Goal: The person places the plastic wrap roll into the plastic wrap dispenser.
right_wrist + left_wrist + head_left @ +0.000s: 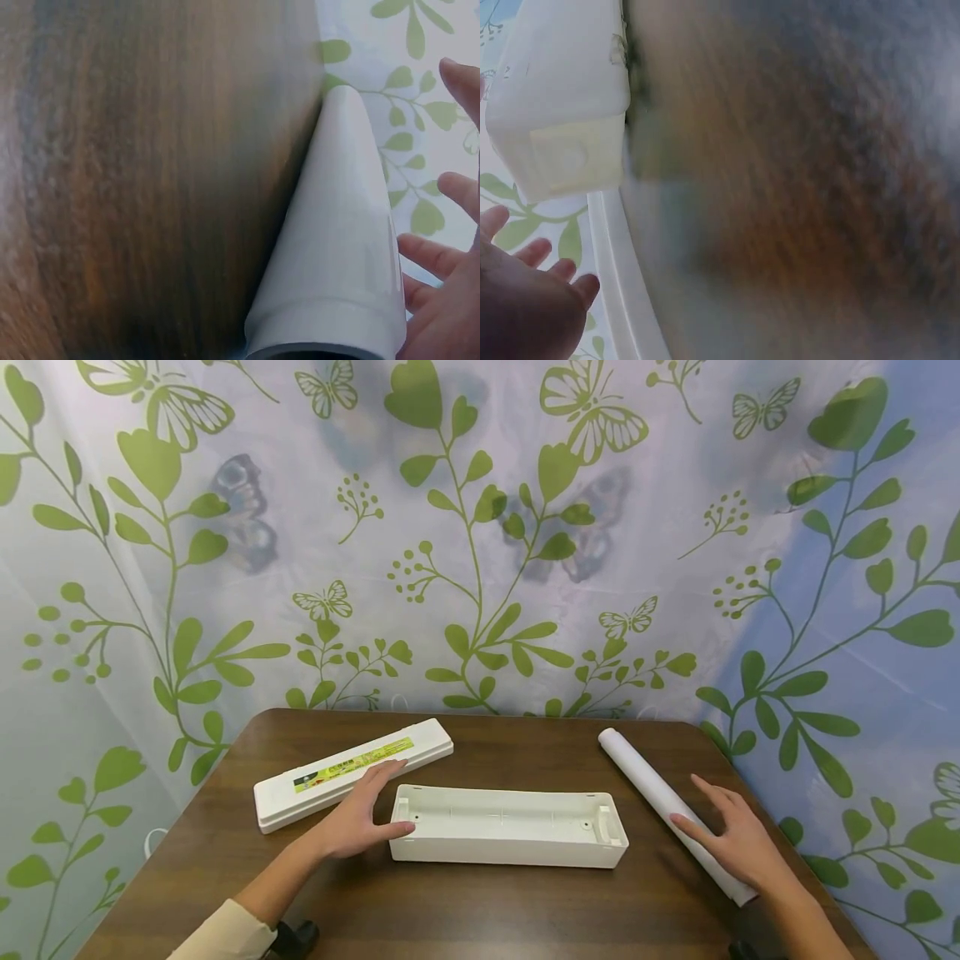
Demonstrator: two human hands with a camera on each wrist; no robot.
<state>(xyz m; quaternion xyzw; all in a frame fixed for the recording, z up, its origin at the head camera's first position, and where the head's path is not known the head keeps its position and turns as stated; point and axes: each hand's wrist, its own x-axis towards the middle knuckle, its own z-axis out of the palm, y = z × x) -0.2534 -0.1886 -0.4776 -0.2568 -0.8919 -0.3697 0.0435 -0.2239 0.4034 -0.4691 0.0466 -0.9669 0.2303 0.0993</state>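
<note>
By white box (510, 852): left fingers (384, 773) spread free | just beside right fingers (714, 795), also free: white roll (648, 778)

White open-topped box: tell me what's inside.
The open-topped box shows its inner surfaces and a small dark spot near each end; no loose item is visible. Its near wall hides whatever lies directly behind it, and the left hand covers part of the left end.

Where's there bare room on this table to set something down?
The table is bare behind the open white box, between the labelled lid and the white roll, and in front of the box. A narrower gap lies between the box's right end and the roll. It's crowded at left, where lid, left hand and box bunch, and around the right hand.
</note>
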